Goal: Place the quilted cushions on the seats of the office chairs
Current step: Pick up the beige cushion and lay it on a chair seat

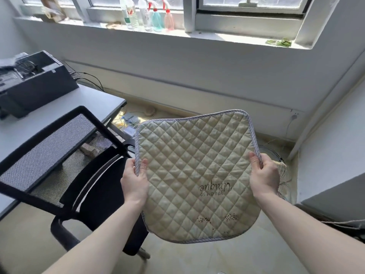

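Head view: a beige quilted cushion (197, 175) with striped piping fills the centre and lower right of the frame, held in the air. The left hand (135, 179) pinches its left edge, thumb on top and fingers curled under. The right hand (263, 175) grips the right edge likewise. Printed lettering on it reads upside down. At lower left stands a black office chair (65, 155) with a mesh back, its seat (104, 186) just left of the cushion. A grey desk (94, 103) sits at upper left, spray bottles (158, 16) on the windowsill (217, 36) at top.
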Tool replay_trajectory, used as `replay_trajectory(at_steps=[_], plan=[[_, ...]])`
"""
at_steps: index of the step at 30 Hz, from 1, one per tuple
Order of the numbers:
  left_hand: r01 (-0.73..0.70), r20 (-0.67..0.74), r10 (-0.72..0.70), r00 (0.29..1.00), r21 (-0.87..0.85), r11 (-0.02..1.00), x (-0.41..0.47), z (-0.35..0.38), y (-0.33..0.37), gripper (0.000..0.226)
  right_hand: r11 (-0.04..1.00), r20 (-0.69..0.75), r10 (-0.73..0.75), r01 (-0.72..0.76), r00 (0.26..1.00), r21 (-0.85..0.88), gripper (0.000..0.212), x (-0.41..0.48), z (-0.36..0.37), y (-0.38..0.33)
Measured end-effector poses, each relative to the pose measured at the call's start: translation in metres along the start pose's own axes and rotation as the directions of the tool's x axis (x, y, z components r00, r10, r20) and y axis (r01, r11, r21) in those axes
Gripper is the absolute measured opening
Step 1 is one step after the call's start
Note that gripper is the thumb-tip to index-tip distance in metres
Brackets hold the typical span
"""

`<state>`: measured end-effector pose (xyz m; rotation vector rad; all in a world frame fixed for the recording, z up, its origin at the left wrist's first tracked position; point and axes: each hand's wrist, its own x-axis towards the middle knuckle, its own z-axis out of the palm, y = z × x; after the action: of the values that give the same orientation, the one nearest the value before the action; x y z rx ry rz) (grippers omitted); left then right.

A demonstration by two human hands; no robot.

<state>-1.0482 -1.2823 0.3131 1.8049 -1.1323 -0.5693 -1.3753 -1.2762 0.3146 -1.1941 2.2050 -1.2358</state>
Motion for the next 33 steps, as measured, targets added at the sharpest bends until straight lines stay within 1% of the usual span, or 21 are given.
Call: replay_trajectory(at_steps=[3,7,12,16,19,23,25,33], plan=[[0.050,-0.066,-0.049,0.997,0.001,0.999,0.006,0.019,-0.004,0.036,1.000,0.052,-0.026,0.026,0.998,0.007,0.047,0.032,0.013,-0.001],[0.117,-0.115,-0.117,0.987,-0.005,0.993,0.011,0.030,-0.019,0.036,0.997,0.103,-0.071,0.072,0.992,-0.003,0.047,0.061,0.036,-0.004],[0.196,-0.215,-0.187,0.959,0.021,0.980,0.021,0.019,-0.049,0.034,0.995,0.215,-0.097,0.103,0.972,-0.017,0.046,0.073,0.090,-0.014],[0.256,-0.279,-0.233,0.932,0.050,0.965,0.032,0.003,-0.081,0.032,0.993,0.318,-0.114,0.115,0.941,0.016,0.043,0.065,0.139,-0.027],[0.306,-0.337,-0.266,0.903,0.072,0.949,0.044,-0.008,-0.112,0.030,0.988,0.361,-0.149,0.155,0.921,0.013,0.036,0.056,0.178,-0.037],[0.399,-0.381,-0.347,0.857,0.064,0.915,0.049,-0.018,-0.153,0.028,0.980,0.433,-0.188,0.200,0.882,0.019,0.038,0.043,0.227,-0.045],[0.439,-0.400,-0.384,0.832,0.052,0.897,0.048,-0.022,-0.175,0.028,0.980,0.480,-0.186,0.199,0.857,0.026,0.037,0.038,0.251,-0.048],[0.546,-0.482,-0.481,0.733,-0.005,0.837,0.059,-0.043,-0.247,0.029,0.967,0.609,-0.210,0.255,0.765,0.012,0.035,0.006,0.354,-0.050]])
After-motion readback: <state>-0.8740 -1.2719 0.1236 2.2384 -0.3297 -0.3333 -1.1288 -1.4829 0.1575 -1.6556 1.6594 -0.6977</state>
